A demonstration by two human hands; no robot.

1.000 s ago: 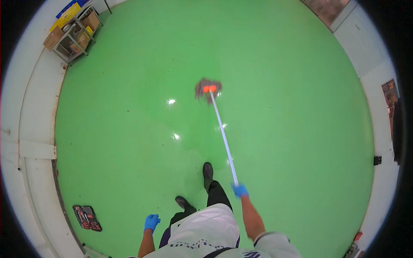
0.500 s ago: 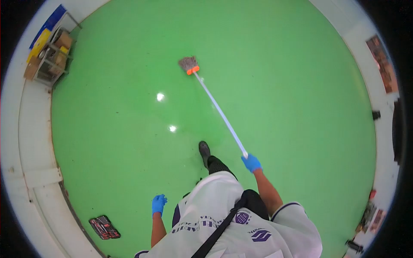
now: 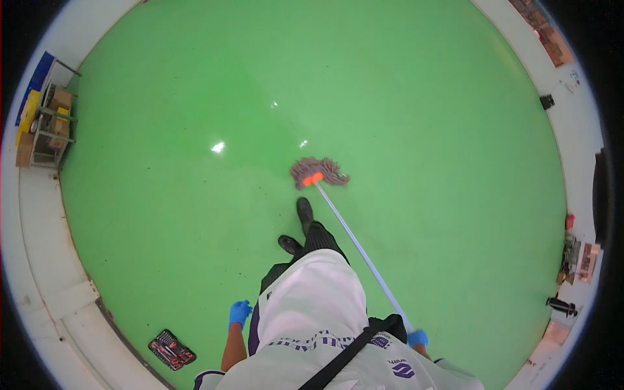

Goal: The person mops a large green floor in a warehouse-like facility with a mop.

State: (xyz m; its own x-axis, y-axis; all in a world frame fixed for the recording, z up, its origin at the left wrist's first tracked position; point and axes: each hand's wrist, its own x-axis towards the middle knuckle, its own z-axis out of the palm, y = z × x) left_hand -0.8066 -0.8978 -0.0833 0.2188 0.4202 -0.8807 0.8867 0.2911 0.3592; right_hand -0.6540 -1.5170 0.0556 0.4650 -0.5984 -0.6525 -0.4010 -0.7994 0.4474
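Note:
My right hand [image 3: 417, 338], in a blue glove, grips the end of a long white mop handle [image 3: 357, 247] low at my right side. The handle runs up and left to an orange clamp and a grey string mop head [image 3: 318, 172], which lies spread on the glossy green floor [image 3: 403, 130] just ahead of my front shoe [image 3: 304, 211]. My left hand [image 3: 239, 313], also in a blue glove, hangs beside my left hip with fingers loosely curled and nothing in it.
An open tool case [image 3: 171, 350] lies on the floor near the wall at lower left. A metal shelf with cardboard boxes [image 3: 47, 127] stands at the far left wall. Small items [image 3: 575, 257] line the white wall on the right.
The mop head has been pulled back toward my feet from far out on the floor. My right hand has drawn back and down to my side. My view has turned.

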